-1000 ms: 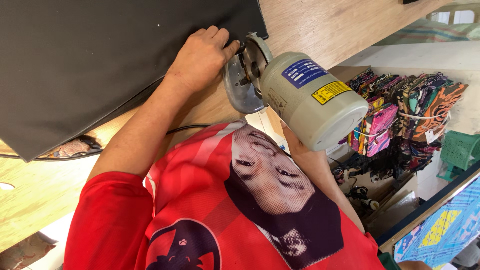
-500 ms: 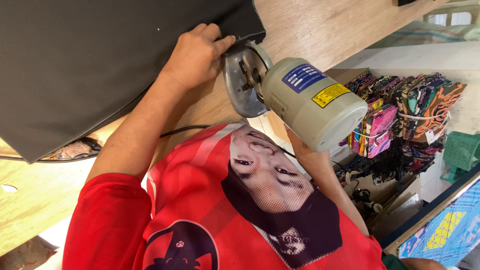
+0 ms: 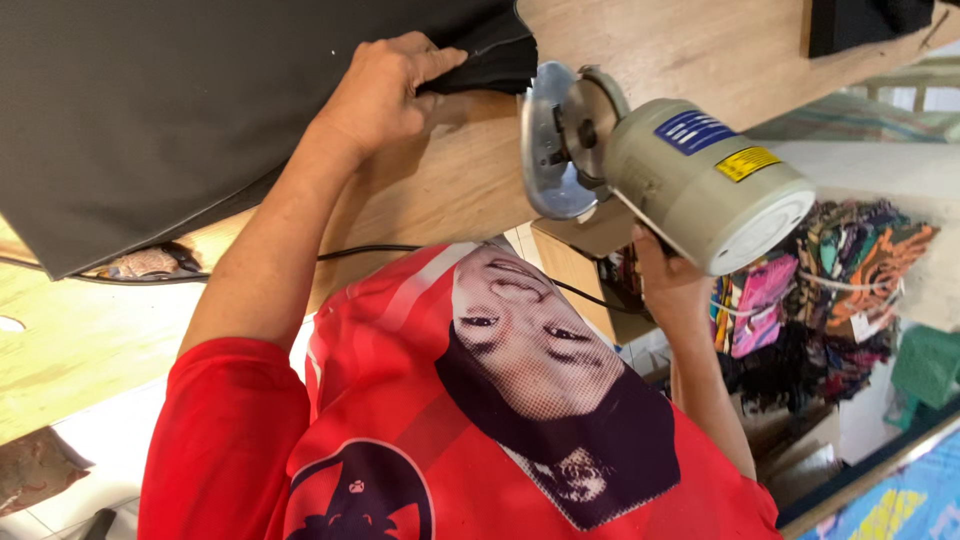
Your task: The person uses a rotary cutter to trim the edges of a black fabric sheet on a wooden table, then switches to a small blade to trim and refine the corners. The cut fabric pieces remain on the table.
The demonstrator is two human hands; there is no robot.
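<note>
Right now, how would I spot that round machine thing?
Find the wooden table with the big black cloth on it. Just past the cloth's corner, at the table edge, sits the cutting machine. It alone is a grey metal drum with a shiny round blade guard, blue and yellow stickers on top.

The left hand [image 3: 385,85] is lying knuckles-up, its fingers curling and pinching toward two o'clock, forearm stretching back toward seven o'clock. The right hand [image 3: 668,270] is gripping closed, largely hidden, its forearm running down toward five o'clock.
</note>
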